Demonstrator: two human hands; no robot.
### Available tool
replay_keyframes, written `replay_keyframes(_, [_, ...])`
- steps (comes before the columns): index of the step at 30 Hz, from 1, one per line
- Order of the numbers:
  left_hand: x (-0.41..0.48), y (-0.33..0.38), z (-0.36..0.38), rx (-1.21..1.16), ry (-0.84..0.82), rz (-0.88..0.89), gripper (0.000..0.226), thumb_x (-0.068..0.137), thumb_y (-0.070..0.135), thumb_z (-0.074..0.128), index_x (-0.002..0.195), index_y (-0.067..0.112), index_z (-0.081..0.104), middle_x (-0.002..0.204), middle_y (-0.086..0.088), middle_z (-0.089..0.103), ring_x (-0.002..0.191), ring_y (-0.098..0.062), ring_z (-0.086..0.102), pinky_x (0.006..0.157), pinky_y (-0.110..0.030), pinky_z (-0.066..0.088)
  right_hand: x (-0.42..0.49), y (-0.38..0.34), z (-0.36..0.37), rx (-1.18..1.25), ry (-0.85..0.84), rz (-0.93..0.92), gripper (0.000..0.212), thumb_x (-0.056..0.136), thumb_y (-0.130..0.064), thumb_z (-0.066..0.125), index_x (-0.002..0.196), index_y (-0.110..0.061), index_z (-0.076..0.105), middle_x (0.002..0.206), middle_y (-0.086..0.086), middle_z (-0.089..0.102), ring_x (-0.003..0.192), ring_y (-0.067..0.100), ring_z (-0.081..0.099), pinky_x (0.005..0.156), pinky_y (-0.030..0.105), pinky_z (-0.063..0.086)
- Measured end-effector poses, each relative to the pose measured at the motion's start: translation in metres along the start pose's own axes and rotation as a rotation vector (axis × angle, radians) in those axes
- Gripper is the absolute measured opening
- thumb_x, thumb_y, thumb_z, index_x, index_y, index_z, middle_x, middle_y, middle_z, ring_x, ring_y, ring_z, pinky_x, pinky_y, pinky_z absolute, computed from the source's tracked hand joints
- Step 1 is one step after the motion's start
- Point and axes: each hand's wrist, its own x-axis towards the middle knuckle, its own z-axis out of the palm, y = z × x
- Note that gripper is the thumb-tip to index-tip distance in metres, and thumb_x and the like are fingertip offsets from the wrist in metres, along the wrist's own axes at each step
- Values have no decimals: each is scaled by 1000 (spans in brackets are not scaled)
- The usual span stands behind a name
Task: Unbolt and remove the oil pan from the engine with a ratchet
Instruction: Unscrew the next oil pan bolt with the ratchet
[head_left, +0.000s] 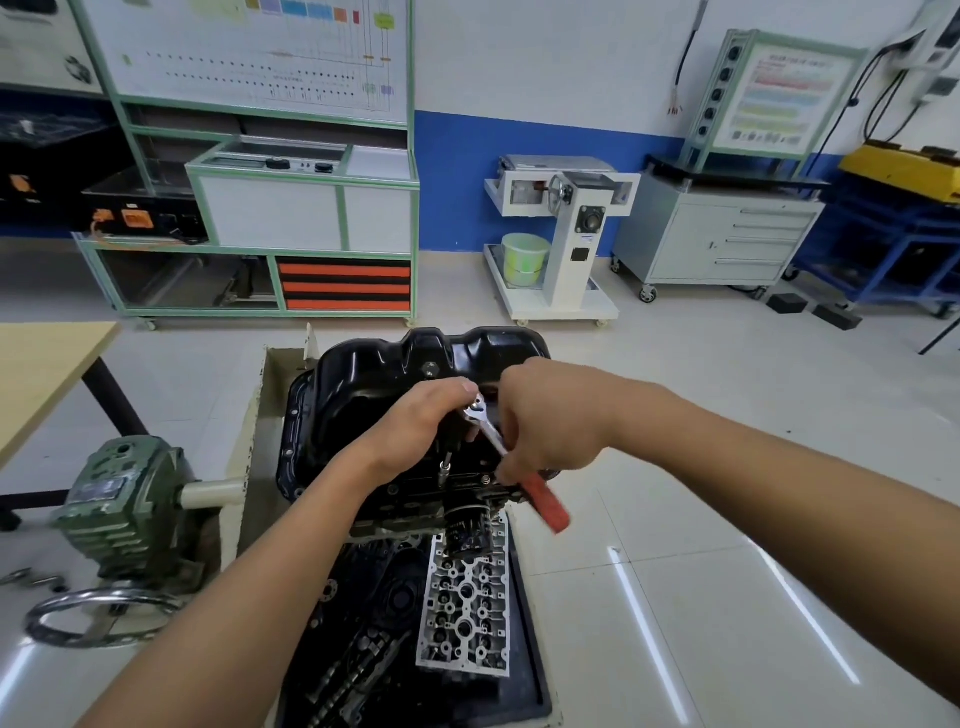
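The black oil pan (374, 374) sits on top of the inverted engine (415, 499) on its stand. A ratchet (545, 501) with a chrome head and red handle slants across the pan's near right side. My right hand (545, 415) grips the ratchet's shaft above the red handle. My left hand (421, 421) curls around the ratchet head and the extension, whose lower end (444, 467) stands on the pan's near flange. The bolt under it is hidden.
A cylinder head (465, 608) and dark engine parts lie in the tray (535, 691) below the engine. The stand's green gearbox (124, 499) and handwheel (88, 618) are at left. A wooden table (47, 374) is far left. Training benches and a cabinet line the back wall.
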Motion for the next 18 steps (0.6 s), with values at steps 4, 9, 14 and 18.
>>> replay_keyframes(4, [-5,2,-3,31,-36,4,53,89,52,46,81,4,67,83,-20,66,81,-32,57,77,-38,46,13,18,-12,-156,-10,84,28,71,-26,83,57,-16,62,56,2,57,58,22,56,53,29,47])
replay_keyframes(9, [-4,4,2,25,-70,-26,50,88,56,44,78,16,71,82,-13,69,82,-26,59,80,-38,43,39,15,-16,-285,316,37,25,80,-1,62,66,-19,53,68,1,35,56,21,43,55,30,36])
replay_keyframes(14, [0,1,6,12,-100,-30,55,88,54,47,79,3,66,79,-9,68,81,-23,59,82,-35,42,72,4,-7,-174,416,-229,33,90,-6,51,112,-20,70,121,1,67,112,25,61,87,37,52])
replay_keyframes(18, [-4,-2,3,-21,-113,-35,49,87,51,49,79,6,67,78,-10,66,80,-23,58,85,-36,43,70,4,-8,-88,385,-394,42,89,1,56,124,-18,69,137,-5,61,126,21,56,102,37,45])
